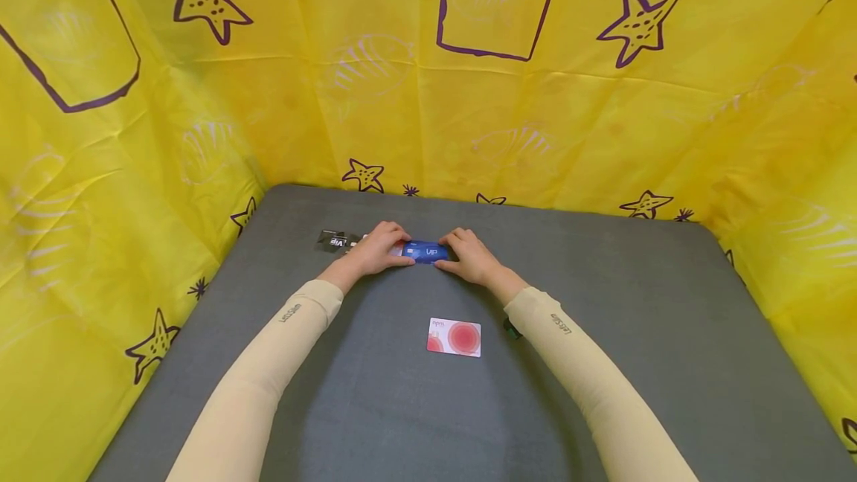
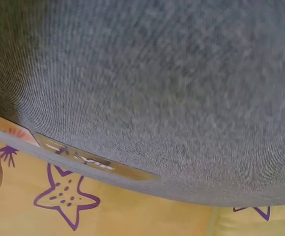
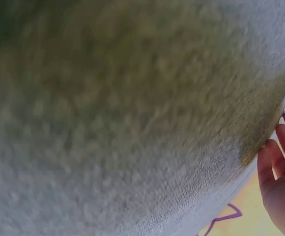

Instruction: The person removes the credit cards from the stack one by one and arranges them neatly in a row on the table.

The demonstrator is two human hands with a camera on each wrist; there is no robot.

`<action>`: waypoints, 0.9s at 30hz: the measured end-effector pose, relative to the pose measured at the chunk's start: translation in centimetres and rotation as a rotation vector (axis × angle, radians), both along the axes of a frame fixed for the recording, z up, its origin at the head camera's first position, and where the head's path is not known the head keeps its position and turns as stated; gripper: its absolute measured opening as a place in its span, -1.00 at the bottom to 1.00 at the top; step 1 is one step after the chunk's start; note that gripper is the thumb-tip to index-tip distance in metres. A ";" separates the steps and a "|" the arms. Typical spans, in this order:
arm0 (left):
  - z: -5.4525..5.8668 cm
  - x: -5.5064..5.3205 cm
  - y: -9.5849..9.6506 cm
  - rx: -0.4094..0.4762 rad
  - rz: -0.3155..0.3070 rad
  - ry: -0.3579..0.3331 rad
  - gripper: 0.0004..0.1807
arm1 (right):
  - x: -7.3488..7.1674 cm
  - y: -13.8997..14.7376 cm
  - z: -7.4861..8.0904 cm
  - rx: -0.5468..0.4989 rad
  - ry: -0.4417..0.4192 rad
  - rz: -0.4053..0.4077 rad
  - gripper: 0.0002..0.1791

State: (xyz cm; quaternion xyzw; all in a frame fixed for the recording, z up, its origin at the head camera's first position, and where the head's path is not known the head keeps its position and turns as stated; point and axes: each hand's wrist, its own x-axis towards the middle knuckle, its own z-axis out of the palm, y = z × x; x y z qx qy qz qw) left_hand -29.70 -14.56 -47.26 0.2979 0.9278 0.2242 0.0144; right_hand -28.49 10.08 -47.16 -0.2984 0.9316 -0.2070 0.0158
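A blue card marked "VIP" lies at the back middle of the grey table. My left hand holds its left end, thumb at the near edge and fingers at the far edge. At the other end my right hand grips it the same way. Just left of the left hand is a black card with "Vip" on it. Between the two, a pale card is mostly covered by that hand in the head view. Nearer to me, a white card with red circles lies flat between the forearms.
Grey cloth covers the table. Yellow curtains with purple starfish drawings rise along its back and both sides. A small dark object shows beneath the right sleeve near the wrist.
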 end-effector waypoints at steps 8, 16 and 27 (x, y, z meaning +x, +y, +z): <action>-0.6 1.1 0.1 0.043 0.070 0.078 -0.41 | 1.3 0.9 -0.3 -0.052 0.040 -0.053 -0.43; -0.5 3.3 0.3 0.153 0.132 0.057 -0.34 | 3.6 2.6 -0.4 -0.144 0.034 -0.066 -0.48; -0.4 6.2 2.4 0.232 0.120 -0.002 -0.33 | 6.4 3.9 -0.3 -0.257 -0.024 -0.133 -0.53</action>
